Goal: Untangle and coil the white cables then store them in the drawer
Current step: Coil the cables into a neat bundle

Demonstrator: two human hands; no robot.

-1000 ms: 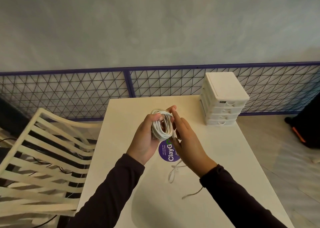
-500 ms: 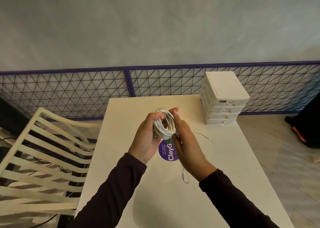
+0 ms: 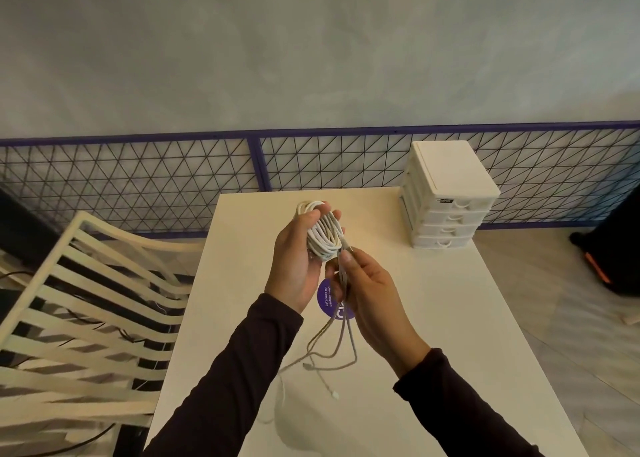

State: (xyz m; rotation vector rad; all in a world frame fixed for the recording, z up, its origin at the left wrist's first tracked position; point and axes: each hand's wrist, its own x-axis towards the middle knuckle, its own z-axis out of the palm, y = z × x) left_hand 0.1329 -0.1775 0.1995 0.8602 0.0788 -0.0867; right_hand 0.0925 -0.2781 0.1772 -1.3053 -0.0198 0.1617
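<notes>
Head view: the left hand (image 3: 296, 266) grips the coiled white cables (image 3: 323, 236), probably so the loops cannot spring apart. Just beside it, the right hand (image 3: 370, 293) pinches the loose tails (image 3: 341, 338), likely for wrapping. The drawer unit (image 3: 448, 193) stands beyond the right hand.

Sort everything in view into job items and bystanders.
Job: coil of white cables, gripped by the left hand; loose cable tails, pinched by the right hand; drawer unit, drawers shut.
Bystanders: purple sticker, slatted chair, mesh fence.
</notes>
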